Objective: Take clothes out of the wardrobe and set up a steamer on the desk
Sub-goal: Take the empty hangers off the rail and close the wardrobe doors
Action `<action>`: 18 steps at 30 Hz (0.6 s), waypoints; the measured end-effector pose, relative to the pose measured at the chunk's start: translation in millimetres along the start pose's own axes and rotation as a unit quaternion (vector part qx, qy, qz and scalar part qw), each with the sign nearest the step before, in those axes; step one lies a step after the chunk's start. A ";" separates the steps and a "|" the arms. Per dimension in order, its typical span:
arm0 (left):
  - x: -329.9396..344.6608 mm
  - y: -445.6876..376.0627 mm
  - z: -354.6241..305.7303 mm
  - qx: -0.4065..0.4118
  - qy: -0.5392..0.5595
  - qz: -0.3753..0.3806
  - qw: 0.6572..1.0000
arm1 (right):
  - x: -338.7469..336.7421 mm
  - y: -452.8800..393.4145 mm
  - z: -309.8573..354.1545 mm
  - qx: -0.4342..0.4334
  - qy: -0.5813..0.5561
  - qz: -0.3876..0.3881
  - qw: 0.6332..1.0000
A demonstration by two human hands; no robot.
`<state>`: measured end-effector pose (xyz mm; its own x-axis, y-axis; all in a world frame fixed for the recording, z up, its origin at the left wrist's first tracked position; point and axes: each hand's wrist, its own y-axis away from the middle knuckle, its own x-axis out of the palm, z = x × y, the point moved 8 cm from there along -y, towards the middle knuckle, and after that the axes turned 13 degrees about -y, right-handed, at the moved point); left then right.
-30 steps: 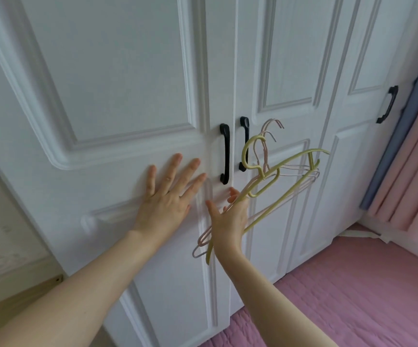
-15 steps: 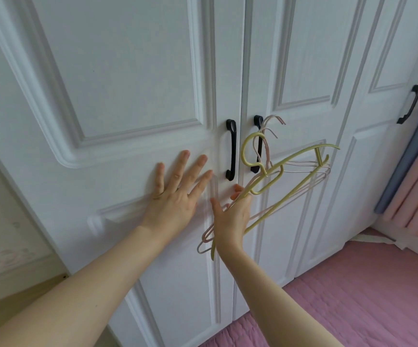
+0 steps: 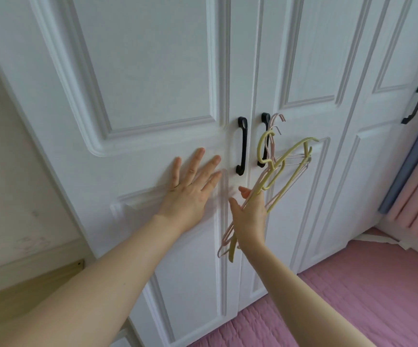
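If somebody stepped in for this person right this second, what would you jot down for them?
Left hand: open, flat on the left wardrobe door.
Right hand: shut on a bunch of empty hangers, yellow and pink.
Both middle doors look shut; black handles untouched.
No clothes, steamer or desk in view, so what is done cannot be judged.
Left: get the clothes if not yet out, then set up the steamer on the desk.
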<state>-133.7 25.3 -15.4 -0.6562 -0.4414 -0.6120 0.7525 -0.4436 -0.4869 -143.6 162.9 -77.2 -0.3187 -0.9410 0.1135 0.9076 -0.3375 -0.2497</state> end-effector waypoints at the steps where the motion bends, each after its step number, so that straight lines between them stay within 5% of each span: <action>1: -3.2 3.7 1.2 0.011 0.011 0.003 1.000 | -5.1 6.2 2.6 0.003 0.007 0.000 1.000; 6: -7.2 36.8 14.9 0.072 0.043 0.032 0.996 | -28.7 48.3 9.1 0.035 -0.038 0.002 0.999; 10: -3.8 78.4 24.5 0.030 0.137 0.122 0.983 | -38.9 95.5 24.0 0.056 -0.096 0.037 0.993; 18: -35.2 179.1 27.4 -0.060 0.406 0.159 0.898 | -37.7 200.3 54.2 0.071 -0.076 0.074 0.992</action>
<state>22.6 -59.9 -64.0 -0.1876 0.2047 -0.9607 0.9270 -0.2865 -0.2421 64.9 132.1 -79.3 -0.1445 -0.9620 0.2315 0.9740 -0.1796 -0.1382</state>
